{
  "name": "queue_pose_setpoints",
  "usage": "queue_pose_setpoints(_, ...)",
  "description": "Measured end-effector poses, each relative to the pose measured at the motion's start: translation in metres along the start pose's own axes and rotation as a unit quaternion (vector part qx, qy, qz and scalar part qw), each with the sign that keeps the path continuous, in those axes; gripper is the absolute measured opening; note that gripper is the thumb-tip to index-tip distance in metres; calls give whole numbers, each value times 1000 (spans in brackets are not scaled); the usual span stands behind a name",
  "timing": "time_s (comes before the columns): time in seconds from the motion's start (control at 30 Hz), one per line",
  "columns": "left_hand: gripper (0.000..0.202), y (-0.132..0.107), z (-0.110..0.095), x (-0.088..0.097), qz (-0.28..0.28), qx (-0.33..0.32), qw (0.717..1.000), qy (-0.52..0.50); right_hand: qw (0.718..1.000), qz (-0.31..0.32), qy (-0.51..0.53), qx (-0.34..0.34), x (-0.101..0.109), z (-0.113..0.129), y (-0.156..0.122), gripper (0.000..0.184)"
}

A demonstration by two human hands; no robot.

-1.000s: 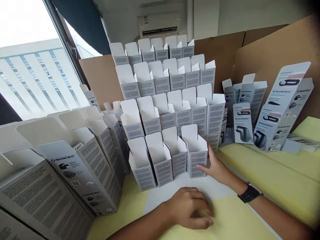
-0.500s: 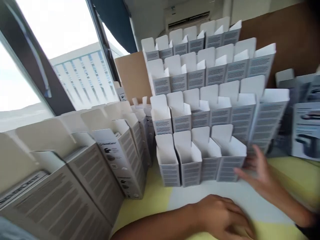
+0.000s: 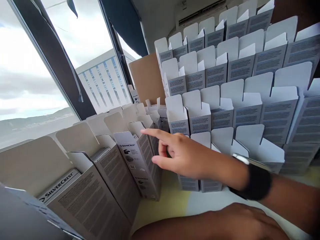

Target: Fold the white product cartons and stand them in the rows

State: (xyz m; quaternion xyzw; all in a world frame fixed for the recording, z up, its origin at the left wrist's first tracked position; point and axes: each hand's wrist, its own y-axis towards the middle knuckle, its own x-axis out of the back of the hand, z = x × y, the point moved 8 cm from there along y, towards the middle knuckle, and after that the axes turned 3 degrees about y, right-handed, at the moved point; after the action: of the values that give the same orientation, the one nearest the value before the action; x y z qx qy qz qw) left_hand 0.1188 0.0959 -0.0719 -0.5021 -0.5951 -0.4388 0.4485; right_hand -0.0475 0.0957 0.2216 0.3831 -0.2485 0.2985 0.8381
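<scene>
My right hand [image 3: 172, 151], with a watch [image 3: 250, 178] on its wrist, is stretched out to the left. Its index finger is straight, the thumb stands apart, and the other fingers are curled with nothing in them. The index fingertip is at the top of a tall open carton [image 3: 141, 163] printed SilverCrest; whether it touches cannot be told. At the bottom lies my left hand [image 3: 245, 220], back upward, its fingers out of sight below the frame. Behind my right arm stand open white-and-grey cartons [image 3: 197, 115] with raised flaps, in stepped rows.
More open cartons [image 3: 85, 196] line the left side by the window, some with contents showing at the top. A brown cardboard sheet [image 3: 147, 78] stands at the back. The tabletop [image 3: 170, 195] is yellow and white.
My right hand has moved from beside the front row's right-hand carton across to the cartons on the left. My left hand stays low, and the view has shifted left.
</scene>
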Motion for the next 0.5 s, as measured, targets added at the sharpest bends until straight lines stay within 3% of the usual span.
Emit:
queue_pose_setpoints(0.07, 21, 3, 1, 0, 11, -6, 1000, -12, 999, 13, -32, -32, -8, -1, 32, 75)
queue_pose_setpoints(0.1, 22, 3, 2, 0, 15, -4, 1000, -19, 998, 29, -38, -42, -13, -3, 44, 71)
queue_pose_setpoints(0.23, 31, 7, 6, -7, 34, -9, 998, -53, 998, 52, -18, -25, -31, -6, 70, 14)
queue_pose_setpoints(0.4, 43, 17, 8, -16, 10, -53, 992, -110, 1000, -3, 7, -7, -31, -5, 66, 36)
queue_pose_setpoints(0.5, 42, 18, 11, -13, -14, -40, 989, -143, 999, -37, 13, -9, -24, -3, 62, 40)
